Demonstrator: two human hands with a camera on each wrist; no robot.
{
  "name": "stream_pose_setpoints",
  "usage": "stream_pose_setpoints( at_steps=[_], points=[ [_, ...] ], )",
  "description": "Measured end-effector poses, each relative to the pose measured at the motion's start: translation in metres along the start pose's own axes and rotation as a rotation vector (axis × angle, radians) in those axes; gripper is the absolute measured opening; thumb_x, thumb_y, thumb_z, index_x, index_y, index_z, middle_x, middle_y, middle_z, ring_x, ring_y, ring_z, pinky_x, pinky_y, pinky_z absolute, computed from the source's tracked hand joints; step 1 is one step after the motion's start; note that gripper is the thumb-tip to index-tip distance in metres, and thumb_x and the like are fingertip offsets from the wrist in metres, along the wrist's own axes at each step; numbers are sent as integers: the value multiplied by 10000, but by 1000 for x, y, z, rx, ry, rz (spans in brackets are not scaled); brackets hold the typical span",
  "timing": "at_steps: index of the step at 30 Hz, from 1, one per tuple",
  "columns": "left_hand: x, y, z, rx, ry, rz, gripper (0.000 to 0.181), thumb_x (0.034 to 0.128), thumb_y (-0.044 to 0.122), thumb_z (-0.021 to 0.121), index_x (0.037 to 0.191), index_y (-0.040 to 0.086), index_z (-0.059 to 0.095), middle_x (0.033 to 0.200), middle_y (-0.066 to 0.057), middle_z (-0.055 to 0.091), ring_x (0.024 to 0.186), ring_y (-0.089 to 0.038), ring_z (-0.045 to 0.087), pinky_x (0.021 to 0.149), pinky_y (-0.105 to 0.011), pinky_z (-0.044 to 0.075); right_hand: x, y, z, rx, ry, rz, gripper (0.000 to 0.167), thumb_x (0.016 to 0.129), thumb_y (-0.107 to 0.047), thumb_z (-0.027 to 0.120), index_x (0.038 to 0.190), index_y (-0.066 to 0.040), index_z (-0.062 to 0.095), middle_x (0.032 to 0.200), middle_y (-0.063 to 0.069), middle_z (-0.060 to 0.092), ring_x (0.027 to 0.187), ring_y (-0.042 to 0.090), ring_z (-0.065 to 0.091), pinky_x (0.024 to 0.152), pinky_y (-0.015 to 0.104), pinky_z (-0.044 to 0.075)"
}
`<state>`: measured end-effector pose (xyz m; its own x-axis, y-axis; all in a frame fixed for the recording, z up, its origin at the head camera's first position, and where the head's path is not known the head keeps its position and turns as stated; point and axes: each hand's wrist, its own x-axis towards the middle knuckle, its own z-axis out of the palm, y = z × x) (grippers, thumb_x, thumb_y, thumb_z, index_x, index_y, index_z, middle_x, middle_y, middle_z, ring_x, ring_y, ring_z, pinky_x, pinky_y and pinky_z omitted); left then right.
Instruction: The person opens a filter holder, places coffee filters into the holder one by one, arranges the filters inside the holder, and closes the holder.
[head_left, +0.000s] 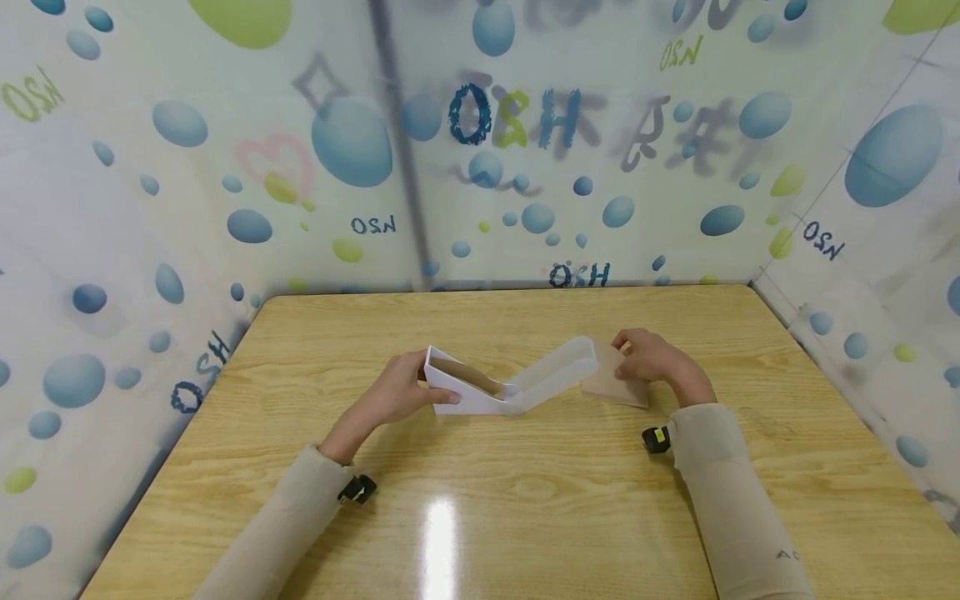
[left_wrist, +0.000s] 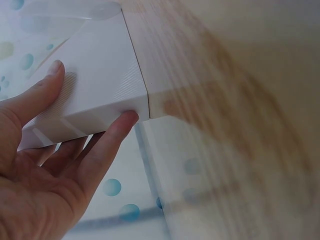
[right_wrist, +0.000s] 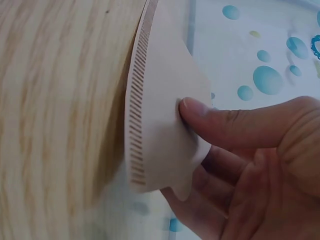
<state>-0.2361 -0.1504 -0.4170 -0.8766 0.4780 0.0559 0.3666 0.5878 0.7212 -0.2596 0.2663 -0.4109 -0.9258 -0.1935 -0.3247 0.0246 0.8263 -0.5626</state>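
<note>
A white box [head_left: 472, 402] with its translucent lid [head_left: 558, 372] swung out to the right stands near the table's middle; brown paper filters [head_left: 468, 374] show inside it. My left hand [head_left: 401, 389] grips the box's left end, thumb on the near side; in the left wrist view the hand [left_wrist: 60, 165] holds the white box [left_wrist: 100, 65] between thumb and fingers. To the right of the lid, my right hand [head_left: 652, 358] pinches light brown filter paper [head_left: 615, 385]. The right wrist view shows the hand [right_wrist: 245, 145] with its thumb on the paper [right_wrist: 165, 100], which has a crimped edge.
The wooden table [head_left: 510, 500] reaches back to a hanging sheet [head_left: 637, 242] printed with blue and green drops. A small black device [head_left: 357, 489] sits at the left sleeve's cuff and another [head_left: 656, 440] at the right cuff.
</note>
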Motion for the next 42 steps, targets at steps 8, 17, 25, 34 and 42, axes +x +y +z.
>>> stream_pose_setpoints(
  at_steps=[8, 17, 25, 34, 42],
  points=[
    [1, 1, 0, -6, -1, 5, 390, 868, 266, 858, 1179, 102, 688, 1069, -87, 746, 947, -205, 713, 761, -321, 536, -3, -2, -6, -9, 17, -28, 490, 987, -67, 626, 1417, 91, 453, 1433, 379, 501, 1248, 485, 569, 972, 551, 540],
    [1, -1, 0, 6, -1, 19, 393, 877, 283, 850, 1177, 89, 687, 1055, -89, 747, 938, -202, 712, 757, -330, 535, -7, -5, -12, 23, 32, -34, 473, 997, -76, 617, 1414, 67, 445, 1392, 374, 539, 1180, 443, 615, 938, 520, 561],
    [0, -1, 0, 7, 1, 12, 394, 869, 285, 857, 1174, 103, 689, 1065, -87, 747, 949, -210, 715, 768, -336, 541, -11, -11, -18, 45, 74, -42, 460, 1005, -86, 625, 1407, 66, 460, 1323, 341, 601, 1082, 381, 654, 884, 465, 572],
    [1, -1, 0, 10, -5, 3, 393, 870, 285, 856, 1175, 102, 688, 1064, -87, 746, 939, -201, 713, 758, -329, 535, -14, -15, -18, 46, 167, -73, 425, 995, -116, 647, 1356, 60, 508, 1227, 302, 659, 1013, 356, 665, 854, 448, 562],
    [0, 1, 0, -2, -4, 3, 390, 872, 281, 855, 1174, 98, 687, 1064, -91, 744, 946, -208, 714, 762, -334, 540, -12, -17, -20, 27, 267, -104, 407, 993, -139, 658, 1329, 73, 566, 1233, 289, 668, 1075, 381, 653, 890, 485, 558]
  ],
)
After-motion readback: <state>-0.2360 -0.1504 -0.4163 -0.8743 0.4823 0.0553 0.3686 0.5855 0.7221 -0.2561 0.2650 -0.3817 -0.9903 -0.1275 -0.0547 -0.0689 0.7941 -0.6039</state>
